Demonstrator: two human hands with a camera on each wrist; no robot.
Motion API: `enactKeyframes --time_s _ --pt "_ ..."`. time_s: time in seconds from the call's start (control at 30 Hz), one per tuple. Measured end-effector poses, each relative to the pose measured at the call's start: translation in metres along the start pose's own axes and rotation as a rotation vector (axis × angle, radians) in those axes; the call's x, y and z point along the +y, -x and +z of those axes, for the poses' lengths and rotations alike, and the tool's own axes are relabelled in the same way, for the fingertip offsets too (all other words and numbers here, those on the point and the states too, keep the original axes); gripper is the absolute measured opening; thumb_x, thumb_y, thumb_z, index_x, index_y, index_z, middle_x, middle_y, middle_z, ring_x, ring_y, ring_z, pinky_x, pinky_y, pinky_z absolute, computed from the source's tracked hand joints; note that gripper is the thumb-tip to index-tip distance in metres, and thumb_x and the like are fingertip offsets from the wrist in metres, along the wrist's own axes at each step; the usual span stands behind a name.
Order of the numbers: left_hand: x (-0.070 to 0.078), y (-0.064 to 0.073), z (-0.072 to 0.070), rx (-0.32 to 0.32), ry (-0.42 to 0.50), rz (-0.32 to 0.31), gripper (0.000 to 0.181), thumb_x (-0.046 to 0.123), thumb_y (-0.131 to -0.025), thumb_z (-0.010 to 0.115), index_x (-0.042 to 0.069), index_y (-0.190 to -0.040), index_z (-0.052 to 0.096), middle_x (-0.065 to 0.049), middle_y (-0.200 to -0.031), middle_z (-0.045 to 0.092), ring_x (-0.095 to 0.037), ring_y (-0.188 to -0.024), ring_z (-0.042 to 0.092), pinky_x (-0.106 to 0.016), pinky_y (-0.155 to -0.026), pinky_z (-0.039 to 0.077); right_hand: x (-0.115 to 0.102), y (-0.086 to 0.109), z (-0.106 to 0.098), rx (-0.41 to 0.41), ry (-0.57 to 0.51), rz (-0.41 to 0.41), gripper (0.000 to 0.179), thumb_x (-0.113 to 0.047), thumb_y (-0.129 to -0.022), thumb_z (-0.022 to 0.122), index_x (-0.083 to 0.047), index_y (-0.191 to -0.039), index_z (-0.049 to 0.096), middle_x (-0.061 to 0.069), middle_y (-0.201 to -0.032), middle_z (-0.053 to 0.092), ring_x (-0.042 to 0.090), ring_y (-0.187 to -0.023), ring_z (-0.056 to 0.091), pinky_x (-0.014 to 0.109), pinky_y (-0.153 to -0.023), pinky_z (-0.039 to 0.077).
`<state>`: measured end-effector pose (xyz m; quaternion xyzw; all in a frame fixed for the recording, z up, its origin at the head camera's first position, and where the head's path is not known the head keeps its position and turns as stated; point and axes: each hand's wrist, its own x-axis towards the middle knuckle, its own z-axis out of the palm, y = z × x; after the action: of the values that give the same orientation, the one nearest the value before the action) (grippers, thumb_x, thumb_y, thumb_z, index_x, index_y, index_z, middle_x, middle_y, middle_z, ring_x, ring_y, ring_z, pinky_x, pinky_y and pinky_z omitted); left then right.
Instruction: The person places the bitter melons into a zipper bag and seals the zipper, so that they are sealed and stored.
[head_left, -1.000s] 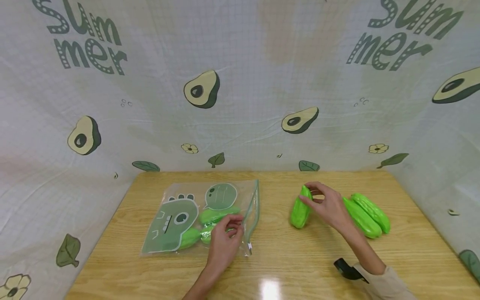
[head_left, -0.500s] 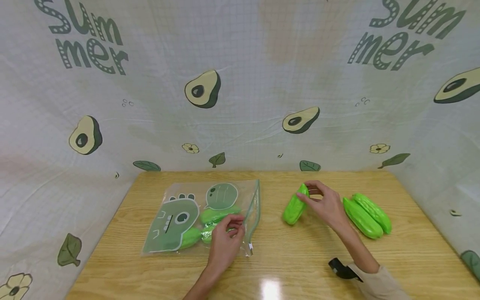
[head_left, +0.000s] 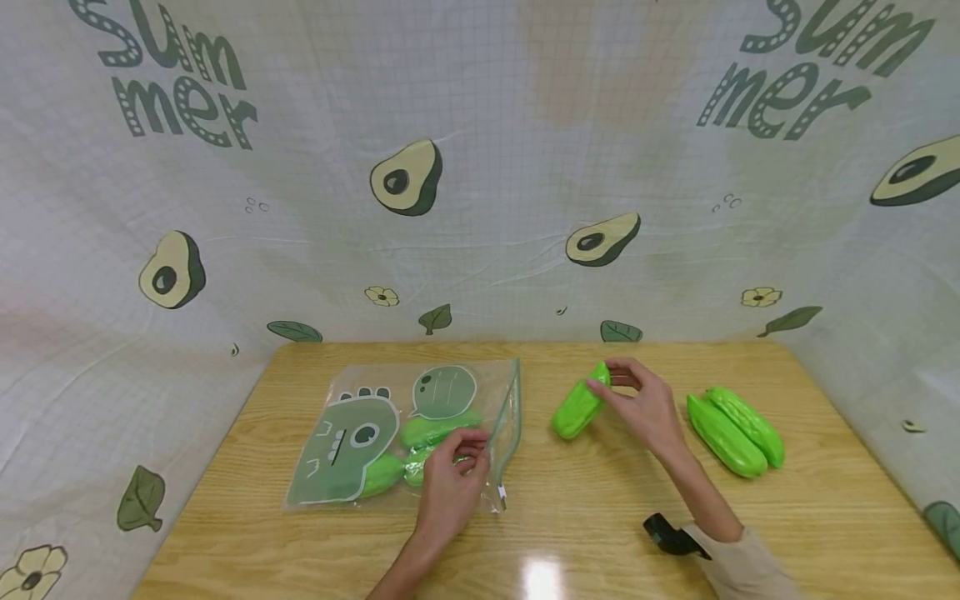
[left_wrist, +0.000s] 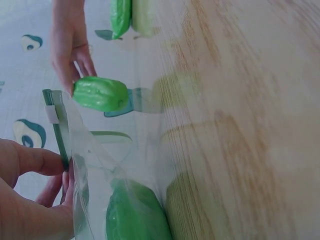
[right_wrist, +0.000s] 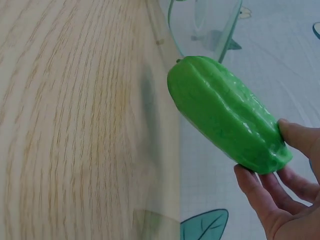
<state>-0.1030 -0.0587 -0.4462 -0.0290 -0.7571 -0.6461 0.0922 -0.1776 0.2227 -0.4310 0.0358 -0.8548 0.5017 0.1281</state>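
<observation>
A clear slider zip bag (head_left: 487,382) with a green cartoon dinosaur print lies on the table, its mouth facing right. Several green bitter melons (head_left: 382,475) show through its plastic. My left hand (head_left: 452,482) pinches the mouth's green rim (left_wrist: 61,132) and lifts it, so the opening gapes a little. By its narrow end, my right hand (head_left: 647,410) holds another bitter melon (right_wrist: 225,112) between thumb and fingers, raised off the table and tilted. Its blunt end points left toward the bag mouth, with a gap between. The white slider (left_wrist: 52,114) sits near one end of the rim.
Two more bitter melons (head_left: 727,433) lie side by side at the right of the wooden table (head_left: 585,517). A pale cloth (head_left: 480,250) printed with avocados hangs along the back and sides.
My right hand has carried the bitter melon left toward the bag, and its blunt end has swung up and left. The left hand and the bag have stayed in place.
</observation>
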Motion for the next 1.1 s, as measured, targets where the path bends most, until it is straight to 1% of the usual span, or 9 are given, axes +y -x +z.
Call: enactKeyframes --time_s 0.17,0.33,0.47,0.57,0.67,0.77,0.87,1.0,1.1 --pt "-0.001 -0.001 0.0 -0.001 -0.007 -0.001 0.019 -0.01 -0.088 0.067 -0.001 -0.104 0.072 -0.01 -0.095 0.069 -0.018 -0.089 0.065 -0.025 -0.079 0.06 -0.003 -0.002 0.005 0.006 -0.035 0.031 0.05 -0.029 -0.093 0.079 0.001 -0.128 0.062 0.019 -0.123 0.066 0.033 -0.112 0.064 0.012 -0.08 0.054" --pt "-0.001 -0.001 0.001 0.001 -0.033 -0.005 0.019 -0.011 -0.088 0.066 -0.001 -0.103 0.072 -0.009 -0.095 0.069 -0.017 -0.088 0.065 -0.026 -0.079 0.06 -0.004 -0.002 0.01 0.006 -0.08 0.059 0.05 -0.029 -0.093 0.078 0.002 -0.129 0.061 0.02 -0.126 0.066 0.035 -0.115 0.063 0.011 -0.08 0.053" --pt "0.0 -0.001 0.001 0.001 -0.038 -0.02 0.02 -0.011 -0.088 0.066 0.0 -0.103 0.072 -0.009 -0.095 0.068 -0.018 -0.089 0.065 -0.024 -0.079 0.059 -0.004 -0.003 0.014 0.013 -0.107 0.079 0.051 -0.029 -0.093 0.078 0.002 -0.13 0.061 0.02 -0.128 0.065 0.033 -0.116 0.063 0.011 -0.081 0.052" --pt "0.0 -0.002 0.001 -0.001 -0.038 -0.028 0.02 -0.011 -0.088 0.066 0.0 -0.104 0.072 -0.009 -0.095 0.068 -0.019 -0.09 0.066 -0.024 -0.08 0.059 -0.005 -0.004 0.017 0.016 -0.124 0.089 0.051 -0.029 -0.093 0.078 0.002 -0.131 0.061 0.019 -0.128 0.064 0.028 -0.114 0.063 0.011 -0.083 0.051" --pt "0.0 -0.001 0.001 -0.003 -0.04 -0.035 0.02 -0.01 -0.088 0.066 0.0 -0.104 0.072 -0.009 -0.096 0.068 -0.02 -0.09 0.066 -0.024 -0.08 0.059 -0.005 -0.005 0.02 0.019 -0.141 0.098 0.051 -0.029 -0.093 0.078 0.001 -0.13 0.061 0.019 -0.128 0.064 0.02 -0.11 0.063 0.012 -0.083 0.051" --pt "0.0 -0.001 0.0 -0.003 -0.04 -0.031 0.02 -0.01 -0.088 0.066 0.0 -0.104 0.072 -0.009 -0.096 0.069 -0.02 -0.09 0.066 -0.024 -0.08 0.059 -0.004 -0.007 0.024 0.027 -0.156 0.106 0.05 -0.03 -0.093 0.079 0.001 -0.129 0.061 0.018 -0.126 0.065 0.011 -0.105 0.062 0.012 -0.083 0.051" --pt "-0.001 -0.001 0.0 -0.005 -0.037 -0.027 0.019 -0.01 -0.088 0.066 0.0 -0.104 0.072 -0.009 -0.096 0.068 -0.02 -0.091 0.066 -0.024 -0.08 0.059 -0.004 -0.007 0.027 0.038 -0.168 0.114 0.051 -0.03 -0.092 0.079 0.001 -0.129 0.062 0.018 -0.126 0.065 0.006 -0.102 0.062 0.012 -0.084 0.051" --pt "-0.001 -0.001 0.0 -0.006 -0.035 -0.028 0.02 -0.01 -0.088 0.066 0.0 -0.104 0.072 -0.009 -0.096 0.069 -0.02 -0.091 0.066 -0.023 -0.08 0.059 -0.005 -0.008 0.031 0.044 -0.187 0.126 0.052 -0.029 -0.092 0.079 0.001 -0.13 0.061 0.017 -0.126 0.064 0.007 -0.103 0.061 0.012 -0.085 0.05" --pt "-0.001 -0.001 0.001 -0.004 -0.035 -0.029 0.02 -0.01 -0.088 0.066 0.0 -0.104 0.072 -0.009 -0.096 0.069 -0.019 -0.09 0.066 -0.024 -0.08 0.059 -0.006 -0.009 0.035 0.045 -0.208 0.125 0.051 -0.027 -0.092 0.08 0.001 -0.129 0.06 0.017 -0.126 0.063 0.012 -0.105 0.061 0.013 -0.086 0.05"
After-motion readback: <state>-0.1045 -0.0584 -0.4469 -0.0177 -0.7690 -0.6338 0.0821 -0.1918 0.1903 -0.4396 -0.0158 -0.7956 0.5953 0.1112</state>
